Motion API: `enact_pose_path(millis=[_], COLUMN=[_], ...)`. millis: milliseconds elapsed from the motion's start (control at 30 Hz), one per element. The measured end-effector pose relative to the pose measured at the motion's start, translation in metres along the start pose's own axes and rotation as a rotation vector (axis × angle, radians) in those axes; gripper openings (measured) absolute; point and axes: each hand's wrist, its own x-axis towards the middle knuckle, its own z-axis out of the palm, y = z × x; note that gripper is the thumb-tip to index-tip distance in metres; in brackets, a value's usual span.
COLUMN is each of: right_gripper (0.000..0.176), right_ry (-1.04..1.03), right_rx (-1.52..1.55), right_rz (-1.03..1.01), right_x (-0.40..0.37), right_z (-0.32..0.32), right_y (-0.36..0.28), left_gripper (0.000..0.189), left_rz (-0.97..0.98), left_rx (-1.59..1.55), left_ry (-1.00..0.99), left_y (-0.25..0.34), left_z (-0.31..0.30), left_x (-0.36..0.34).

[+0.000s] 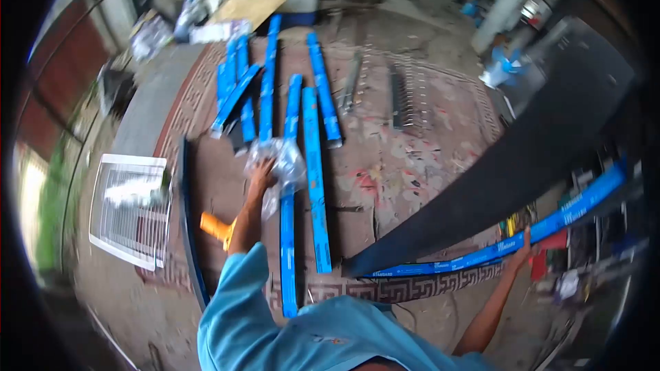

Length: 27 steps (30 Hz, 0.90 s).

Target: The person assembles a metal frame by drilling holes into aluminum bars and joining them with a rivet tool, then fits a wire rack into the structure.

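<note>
My left hand (pixel 262 173) reaches forward onto a crumpled clear plastic bag (pixel 285 163), its fingers closed on the film. Under the bag runs a long blue-wrapped strip (pixel 289 254), with another blue strip (pixel 316 178) beside it. Out to the right, my right hand (pixel 524 254) grips the edge of a long blue strip with white lettering (pixel 474 260). Alongside this strip rises a long, wide dark panel (pixel 495 144), its narrow end low on the carpet. An orange-yellow tool (pixel 218 227) lies by my left forearm, partly hidden by it.
Several more blue strips (pixel 268 89) lie farther out on the patterned carpet (pixel 405 192). Rows of screws (pixel 416 96) and dark metal pieces (pixel 395 96) are beyond. A white wire rack (pixel 130 209) and a dark curved bar (pixel 189 220) stand at left; a fan (pixel 505 67) at right.
</note>
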Motion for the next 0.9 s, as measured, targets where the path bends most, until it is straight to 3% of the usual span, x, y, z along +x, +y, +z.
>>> enact_pose_path(millis=[67,100,133,233,300,333,367,433,500,533,567,633,667,700,733,800,867,900], right_gripper=[0.048,0.048,0.049,0.051,0.035,0.035,0.035,0.035,0.035,0.035,0.033,0.034,0.034,0.03,0.025,0.024,0.025,0.022], right_ry=[0.002,0.103,0.077,0.058,0.052,0.03,0.032,0.069,0.011,-0.07,-0.09,-0.094,-0.107,-0.106,-0.14,-0.152,-0.169,-0.174], right_rx=[-0.069,-0.169,-0.163,-0.152,-0.01,-0.024,-0.101,-0.173,-0.197,-0.225,-0.205,-0.25,-0.286,-0.304,-0.38,-0.411,-0.516,-0.616], right_rz=[-0.123,-0.167,-0.155,-0.09,-0.113,-0.111,-0.106,-0.122,-0.155,-0.167,-0.212,-0.203,-0.198,-0.036,-0.117,0.005,0.124,0.134], right_x=[0.018,0.02,0.016,0.0,-0.007,-0.001,0.006,0.013,0.02,0.032,0.041,0.046,0.053,0.07,0.084,0.098,0.146,0.175], right_z=[-0.012,-0.007,-0.003,0.005,0.027,0.028,0.023,0.028,0.04,0.041,0.051,0.077,0.088,0.087,0.081,0.092,0.069,0.05], right_y=[0.022,0.034,0.023,0.0,-0.008,-0.001,0.009,0.007,0.008,0.016,0.021,0.005,0.006,0.011,0.01,-0.018,0.01,0.036], left_gripper=[0.069,0.055,0.043,0.039,0.05,0.054,0.059,0.065,0.075,0.078,0.079,0.079,0.079,0.078,0.078,0.076,0.08,0.087], left_rz=[0.026,0.225,-0.116,-0.016,0.166,0.062,0.079,-0.044,-0.037,0.084,0.08,0.044,0.064,0.064,0.044,-0.097,-0.113,-0.215], left_rx=[0.069,0.115,-0.126,-0.262,-0.421,-0.487,-0.591,-0.865,-1.042,-1.129,-1.207,-1.076,-0.917,-0.742,-0.57,-0.263,-0.185,-0.232], left_ry=[0.179,0.372,0.018,0.306,0.499,0.399,0.414,0.28,0.224,0.196,0.067,-0.113,0.009,0.132,0.25,0.145,0.354,0.339], left_y=[-0.015,-0.026,-0.009,0.065,0.118,0.153,0.181,0.233,0.278,0.29,0.309,0.329,0.33,0.331,0.332,0.308,0.297,0.295], left_z=[0.017,0.011,-0.042,-0.128,-0.154,-0.173,-0.175,-0.157,-0.123,-0.089,-0.092,-0.084,-0.075,-0.065,-0.055,-0.039,-0.027,-0.023], left_x=[0.018,0.032,0.071,0.11,0.148,0.164,0.183,0.233,0.271,0.303,0.29,0.292,0.292,0.293,0.293,0.322,0.32,0.322])
